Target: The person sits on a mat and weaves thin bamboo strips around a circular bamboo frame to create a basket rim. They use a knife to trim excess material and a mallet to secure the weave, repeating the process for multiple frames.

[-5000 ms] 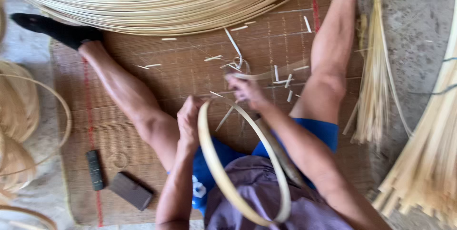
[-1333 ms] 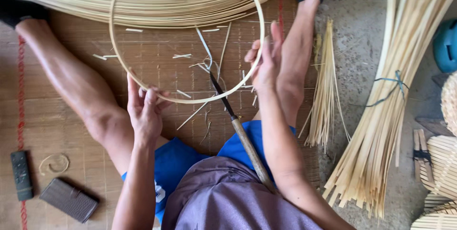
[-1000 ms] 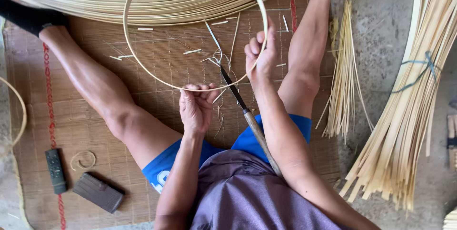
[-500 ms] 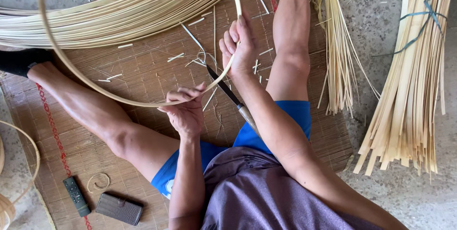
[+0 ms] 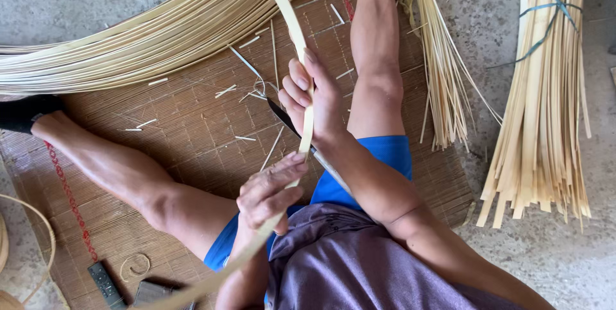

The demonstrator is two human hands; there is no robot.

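A bent pale bamboo strip hoop (image 5: 292, 24) runs from the top of the view down past my lap to the lower left. My right hand (image 5: 314, 95) grips it at mid-height, fingers wrapped round the strip. Lower down, my left hand (image 5: 269, 191) pinches the same strip just above my lap. A dark-bladed knife (image 5: 289, 120) with a light handle lies on the woven mat (image 5: 186, 133) beneath my right hand, partly hidden by it. I sit on the mat with both bare legs spread.
A long sheaf of bamboo strips (image 5: 141, 40) arcs across the upper left. A thin splint bundle (image 5: 443, 66) and a tied thick bundle (image 5: 545, 92) lie at right on concrete. Short offcuts litter the mat. A dark bar (image 5: 106, 284) and small coil (image 5: 135, 264) sit lower left.
The hoop has swung from lying flat in front of me to standing edge-on, its lower arc now passing my lap. Both hands slid closer together on it. The view moved in.
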